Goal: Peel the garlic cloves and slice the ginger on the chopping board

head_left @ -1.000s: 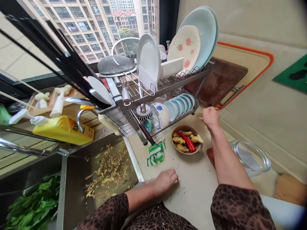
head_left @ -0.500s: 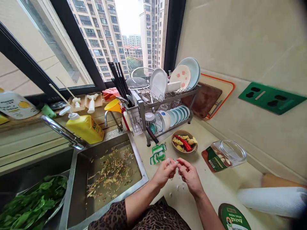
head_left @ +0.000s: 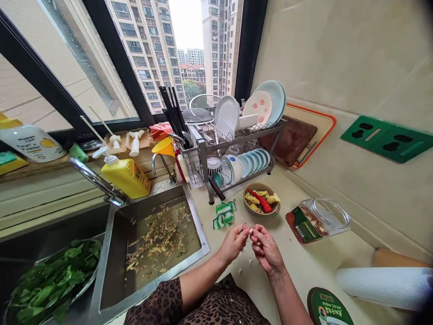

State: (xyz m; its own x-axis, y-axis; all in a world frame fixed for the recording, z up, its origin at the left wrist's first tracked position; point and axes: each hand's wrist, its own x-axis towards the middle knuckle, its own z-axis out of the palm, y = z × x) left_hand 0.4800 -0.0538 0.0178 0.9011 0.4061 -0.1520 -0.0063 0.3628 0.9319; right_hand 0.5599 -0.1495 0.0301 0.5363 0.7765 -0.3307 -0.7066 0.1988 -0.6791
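My left hand [head_left: 234, 244] and my right hand [head_left: 269, 250] meet above the counter, both closed in a pinch, fingertips touching. Whatever sits between the fingertips is too small and covered to name. Below them, small whitish bits [head_left: 251, 262] lie on the counter. A crumpled green-and-white wrapper [head_left: 224, 214] is just beyond my left hand. Past my right hand stands a round bowl [head_left: 247, 207] with a red chili pepper [head_left: 262, 201] and pieces of ginger [head_left: 252, 198]. To the right, a clear plastic jar [head_left: 314, 221] with a green label lies open-mouthed.
On the left, a sink [head_left: 204, 246] holds water with floating scraps; leafy greens [head_left: 57, 277] fill a bowl in the other basin. A dish rack [head_left: 241, 140] stands behind. Paper towel roll [head_left: 385, 286] and green lid [head_left: 326, 307] lie at the right.
My fingertips have come together, and the whitish piece seen between them earlier is now covered. My right hand has turned slightly. The view has shifted a little to the left.
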